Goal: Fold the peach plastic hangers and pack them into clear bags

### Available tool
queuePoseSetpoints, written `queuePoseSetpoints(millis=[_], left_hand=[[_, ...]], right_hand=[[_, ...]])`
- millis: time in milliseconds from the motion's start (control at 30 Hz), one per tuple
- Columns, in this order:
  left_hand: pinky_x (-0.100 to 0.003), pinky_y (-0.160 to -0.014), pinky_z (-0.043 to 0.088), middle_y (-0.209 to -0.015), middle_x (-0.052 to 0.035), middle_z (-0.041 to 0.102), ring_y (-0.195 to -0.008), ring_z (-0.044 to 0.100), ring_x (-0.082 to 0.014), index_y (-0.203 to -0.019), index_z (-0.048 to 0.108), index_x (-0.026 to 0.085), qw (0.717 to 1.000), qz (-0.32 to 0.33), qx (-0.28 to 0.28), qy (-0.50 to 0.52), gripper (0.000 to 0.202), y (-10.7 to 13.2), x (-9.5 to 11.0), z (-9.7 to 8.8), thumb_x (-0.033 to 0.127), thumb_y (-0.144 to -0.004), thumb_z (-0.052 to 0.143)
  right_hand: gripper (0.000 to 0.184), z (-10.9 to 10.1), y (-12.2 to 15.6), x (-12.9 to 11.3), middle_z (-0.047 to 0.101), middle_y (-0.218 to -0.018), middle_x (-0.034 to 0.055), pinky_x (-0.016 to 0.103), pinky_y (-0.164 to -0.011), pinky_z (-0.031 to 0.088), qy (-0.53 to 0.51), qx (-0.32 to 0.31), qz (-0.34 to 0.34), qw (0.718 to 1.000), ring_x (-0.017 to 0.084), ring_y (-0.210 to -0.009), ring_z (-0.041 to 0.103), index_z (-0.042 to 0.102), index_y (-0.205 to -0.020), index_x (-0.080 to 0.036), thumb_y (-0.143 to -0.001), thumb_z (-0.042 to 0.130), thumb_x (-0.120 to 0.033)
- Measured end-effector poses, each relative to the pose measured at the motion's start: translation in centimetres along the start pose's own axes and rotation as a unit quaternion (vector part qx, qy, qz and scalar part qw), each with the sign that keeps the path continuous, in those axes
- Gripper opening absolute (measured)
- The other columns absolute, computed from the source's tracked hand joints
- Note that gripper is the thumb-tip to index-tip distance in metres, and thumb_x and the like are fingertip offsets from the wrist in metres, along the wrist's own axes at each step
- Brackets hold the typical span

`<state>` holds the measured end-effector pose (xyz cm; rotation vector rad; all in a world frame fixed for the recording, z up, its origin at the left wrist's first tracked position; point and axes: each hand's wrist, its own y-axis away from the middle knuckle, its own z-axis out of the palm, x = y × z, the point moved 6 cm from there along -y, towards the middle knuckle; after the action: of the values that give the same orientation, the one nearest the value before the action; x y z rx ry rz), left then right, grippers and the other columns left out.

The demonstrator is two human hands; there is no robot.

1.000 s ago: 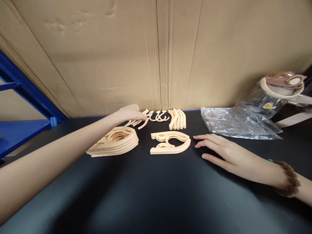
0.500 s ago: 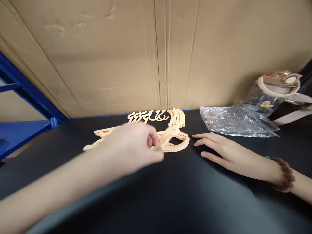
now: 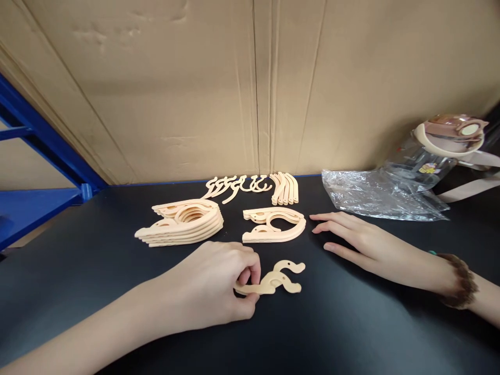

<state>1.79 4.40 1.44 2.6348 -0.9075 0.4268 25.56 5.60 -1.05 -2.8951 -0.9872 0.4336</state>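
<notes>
Pinches a cream forked piece (image 3: 269,284) by the narrow end, between the thumb and bent fingers of the left hand (image 3: 219,284), low over the near middle of the black table (image 3: 297,333), with two curled tips pointing right. Impossible to tell contact with the tabletop from a slight gap beneath. Holds the right hand (image 3: 363,247) palm down, fingers straight and loosely spread, fingertips just beside a short stack of curved frames (image 3: 281,236) but apart from it. Wears a fuzzy brown bracelet (image 3: 461,281) on the right wrist. Has the short stack lying flat beyond the forked piece, rounded end to the right, split end to the left. Farther left, beyond the left hand, has a taller stack of similar frames (image 3: 207,226), turned the same way, with slightly staggered layers. Near the back edge, shows a row of cream hooks (image 3: 231,194), some close together, and just to their right a bunch of curved bars (image 3: 289,188), side by side. At the far right, shows a crumpled clear plastic bag (image 3: 371,195) lying next to a transparent bottle (image 3: 433,156) with a brown lid and a pale strap (image 3: 472,188). Behind everything, shows a cardboard wall (image 3: 187,104), with a blue metal rack (image 3: 58,151) at the left.
</notes>
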Motion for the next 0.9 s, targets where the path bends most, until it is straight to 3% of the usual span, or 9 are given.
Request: queuePoseSetpoints(millis=[267, 600, 733, 900], left_hand=[[-0.023, -0.051, 0.031, -0.065, 0.0069, 0.052, -0.056, 0.046, -0.0112, -0.071, 0.060, 0.024, 0.998, -0.036, 0.015, 0.040, 0.008, 0.4, 0.0, 0.1, 0.027, -0.073, 0.067], [-0.020, -0.048, 0.026, -0.060, 0.0077, 0.044, -0.051, 0.042, -0.0099, -0.066, 0.050, 0.021, 0.986, 0.025, 0.156, 0.051, 0.021, 1.2, 1.4, 2.2, 0.022, -0.075, 0.069], [-0.020, -0.047, 0.023, -0.058, 0.0080, 0.047, -0.048, 0.042, -0.0100, -0.063, 0.046, 0.021, 0.989, 0.006, 0.142, 0.042, 0.029, 0.8, 1.2, 2.4, 0.024, -0.073, 0.072], [-0.019, -0.047, 0.026, -0.060, 0.0078, 0.051, -0.050, 0.048, -0.0111, -0.067, 0.051, 0.022, 0.991, -0.014, 0.123, 0.045, 0.022, 0.8, 1.1, 2.3, 0.027, -0.072, 0.072]], right_hand=[[0.033, 0.1, 0.0, 0.1, 0.050, -0.147, 0.0082, 0.049, -0.109, 0.045, 0.011, -0.003, -0.004, 1.000, 0.026, -0.132, 0.051, 0.055, -0.126, -0.026, -0.103, 0.039, -0.044], [0.031, 0.1, 0.1, 0.0, 0.050, -0.147, 0.0071, 0.048, -0.108, 0.046, 0.025, 0.004, -0.019, 0.999, 0.025, -0.131, 0.052, 0.053, -0.126, -0.027, -0.104, 0.039, -0.043], [0.031, 0.0, 0.0, -0.1, 0.050, -0.146, 0.0080, 0.047, -0.107, 0.047, 0.031, 0.005, -0.023, 0.999, 0.025, -0.130, 0.052, 0.053, -0.126, -0.026, -0.104, 0.039, -0.042], [0.032, 0.0, 0.1, -0.1, 0.051, -0.146, 0.0092, 0.047, -0.106, 0.048, 0.033, 0.008, -0.026, 0.999, 0.025, -0.129, 0.053, 0.054, -0.126, -0.025, -0.104, 0.038, -0.042]])
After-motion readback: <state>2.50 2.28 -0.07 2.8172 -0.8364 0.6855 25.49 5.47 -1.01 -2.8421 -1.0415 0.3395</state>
